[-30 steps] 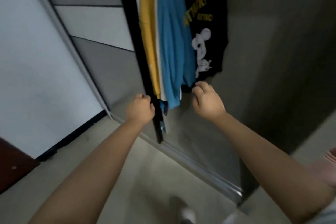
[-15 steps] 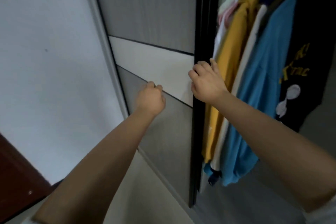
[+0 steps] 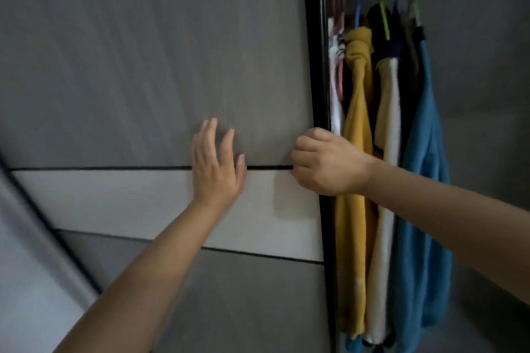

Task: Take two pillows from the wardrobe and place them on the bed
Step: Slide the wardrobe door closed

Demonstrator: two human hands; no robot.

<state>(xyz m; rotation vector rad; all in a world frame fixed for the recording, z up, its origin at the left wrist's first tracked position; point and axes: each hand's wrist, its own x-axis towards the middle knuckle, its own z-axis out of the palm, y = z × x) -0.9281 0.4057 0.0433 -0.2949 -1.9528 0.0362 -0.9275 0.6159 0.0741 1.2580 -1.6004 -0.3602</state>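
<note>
Grey sliding door (image 3: 160,60) with pale band fills your view; dim wardrobe (image 3: 481,100) open at right. Your left hand (image 3: 216,169) flat on door, fingers spread. Your right hand (image 3: 327,165) curled around door's black upright edge (image 3: 314,66). Shirts (image 3: 384,169) hang inside, bottoms cut off. Pillows not visible.

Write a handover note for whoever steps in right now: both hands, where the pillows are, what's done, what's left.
Left hand: open, palm flat on the grey sliding wardrobe door.
Right hand: fingers curled in a grip on the door's black edge frame.
Pillows: none in view. The open section shows only hanging clothes: mustard yellow garment, cream garment, blue garment.
Done: wardrobe partly open.
Left: slide the door, find two pillows, carry them to the bed.
</note>
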